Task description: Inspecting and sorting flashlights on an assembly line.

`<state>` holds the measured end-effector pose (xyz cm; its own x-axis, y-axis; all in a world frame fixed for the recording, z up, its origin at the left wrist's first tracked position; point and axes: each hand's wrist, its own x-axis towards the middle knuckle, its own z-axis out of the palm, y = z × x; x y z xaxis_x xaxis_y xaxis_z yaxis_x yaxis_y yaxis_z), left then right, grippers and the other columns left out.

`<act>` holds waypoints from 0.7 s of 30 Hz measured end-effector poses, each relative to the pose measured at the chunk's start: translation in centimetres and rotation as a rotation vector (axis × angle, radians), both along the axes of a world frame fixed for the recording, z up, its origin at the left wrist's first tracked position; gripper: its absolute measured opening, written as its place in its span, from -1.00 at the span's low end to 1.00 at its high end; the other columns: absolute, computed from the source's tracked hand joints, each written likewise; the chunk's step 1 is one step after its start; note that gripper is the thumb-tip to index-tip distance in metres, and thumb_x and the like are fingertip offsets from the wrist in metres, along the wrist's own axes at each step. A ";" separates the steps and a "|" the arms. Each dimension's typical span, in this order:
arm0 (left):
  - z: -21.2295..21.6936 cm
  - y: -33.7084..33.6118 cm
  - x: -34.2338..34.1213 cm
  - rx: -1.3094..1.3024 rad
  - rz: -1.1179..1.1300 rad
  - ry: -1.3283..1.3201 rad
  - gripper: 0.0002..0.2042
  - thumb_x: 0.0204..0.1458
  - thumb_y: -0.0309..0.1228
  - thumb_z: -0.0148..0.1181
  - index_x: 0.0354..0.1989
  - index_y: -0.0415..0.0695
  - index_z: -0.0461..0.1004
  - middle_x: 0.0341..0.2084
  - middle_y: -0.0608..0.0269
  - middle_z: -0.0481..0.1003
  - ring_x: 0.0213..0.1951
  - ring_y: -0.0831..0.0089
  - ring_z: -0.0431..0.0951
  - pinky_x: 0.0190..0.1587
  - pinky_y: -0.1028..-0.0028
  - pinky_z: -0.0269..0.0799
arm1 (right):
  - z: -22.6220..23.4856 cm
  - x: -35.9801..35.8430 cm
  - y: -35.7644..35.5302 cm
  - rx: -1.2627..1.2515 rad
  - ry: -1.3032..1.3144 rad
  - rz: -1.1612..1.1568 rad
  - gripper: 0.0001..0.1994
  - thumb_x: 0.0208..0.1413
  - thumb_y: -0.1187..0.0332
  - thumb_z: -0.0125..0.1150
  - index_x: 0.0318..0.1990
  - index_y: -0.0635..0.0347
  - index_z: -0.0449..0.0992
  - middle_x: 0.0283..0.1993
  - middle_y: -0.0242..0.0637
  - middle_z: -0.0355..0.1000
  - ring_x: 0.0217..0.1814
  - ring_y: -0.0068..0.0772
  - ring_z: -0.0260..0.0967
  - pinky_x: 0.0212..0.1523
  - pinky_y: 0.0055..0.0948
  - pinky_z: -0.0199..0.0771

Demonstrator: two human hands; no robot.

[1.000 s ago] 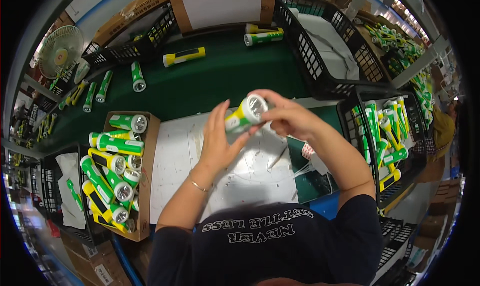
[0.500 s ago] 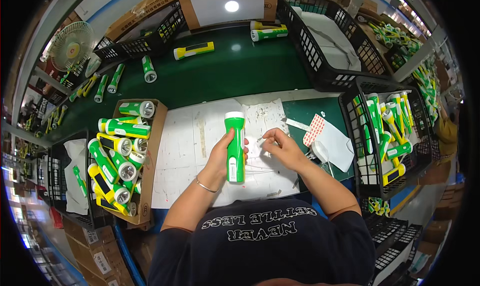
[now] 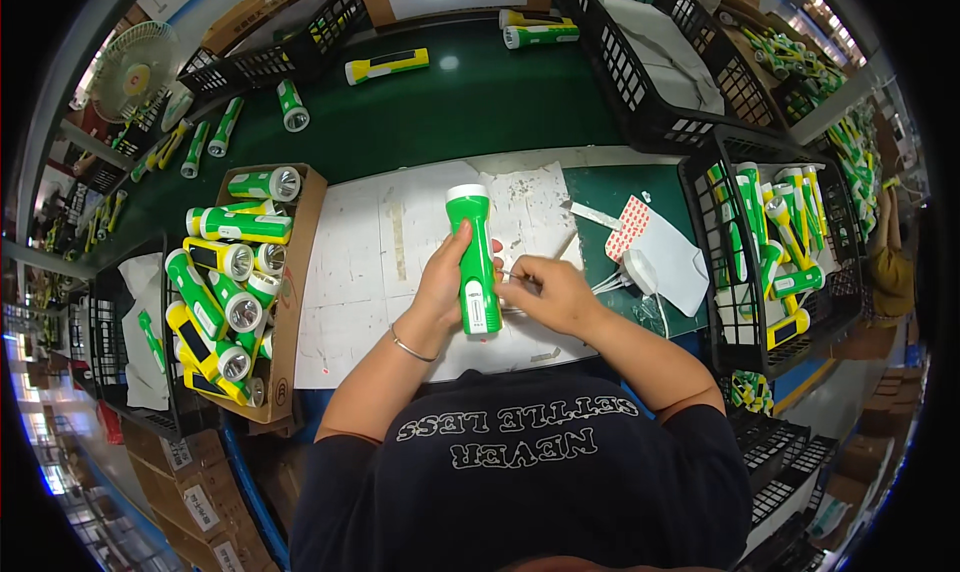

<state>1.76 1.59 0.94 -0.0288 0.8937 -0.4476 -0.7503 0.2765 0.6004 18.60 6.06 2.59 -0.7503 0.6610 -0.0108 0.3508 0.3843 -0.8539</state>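
A green flashlight [image 3: 473, 262] with a white head stands nearly lengthwise in front of me, head pointing away. My left hand [image 3: 445, 272] is wrapped round its body from the left. At the right side of the flashlight, my right hand [image 3: 550, 292] has its fingers pinched together close to the body. What sits between those fingertips is too small and hidden to make out. Just beyond the right hand lies a white round adapter [image 3: 640, 269] with white cord running from it toward that hand.
A cardboard box [image 3: 300, 262] of green and yellow flashlights stands left, a black crate [image 3: 735, 357] of more at right. White paper [image 3: 350, 302] covers the bench under my hands. A white sheet with a red-patterned strip [image 3: 630, 227] lies right. Several flashlights rest on the green tabletop [image 3: 480, 112].
My right hand has moved left, its fingertips now at the flashlight's side. The flashlight, still in my left hand, is tilted slightly. The whole view has shifted a little.
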 end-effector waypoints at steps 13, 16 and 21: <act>-0.6 1.4 -0.5 0.114 -0.173 -0.508 -0.63 0.05 -0.24 0.14 -0.02 -0.13 0.30 -0.24 0.08 0.42 -0.14 0.28 0.46 -0.12 0.29 0.46 | -1.6 0.8 -5.9 -1.403 0.306 0.221 -0.70 -0.05 0.19 0.11 -0.22 0.18 0.35 -0.34 -0.22 0.42 -0.32 -0.43 0.36 -0.25 -0.51 0.32; -0.1 1.6 -0.3 0.094 -0.224 -0.411 -0.62 -0.02 -0.33 0.22 -0.04 -0.14 0.30 -0.30 0.13 0.42 -0.22 0.34 0.46 -0.22 0.31 0.49 | -2.0 0.6 -6.4 -1.285 0.277 0.172 -0.71 0.01 0.19 0.10 -0.23 0.22 0.36 -0.36 -0.20 0.42 -0.31 -0.42 0.37 -0.25 -0.50 0.31; 1.1 1.6 0.5 0.129 -0.230 0.386 -0.69 -0.04 -0.40 0.21 -0.14 -0.21 0.34 -0.31 0.16 0.43 -0.29 0.37 0.49 -0.23 0.30 0.51 | -3.5 0.6 -6.9 -1.054 0.177 0.070 -0.78 0.05 0.26 0.17 -0.29 0.23 0.42 -0.42 -0.30 0.43 -0.36 -0.50 0.39 -0.31 -0.54 0.35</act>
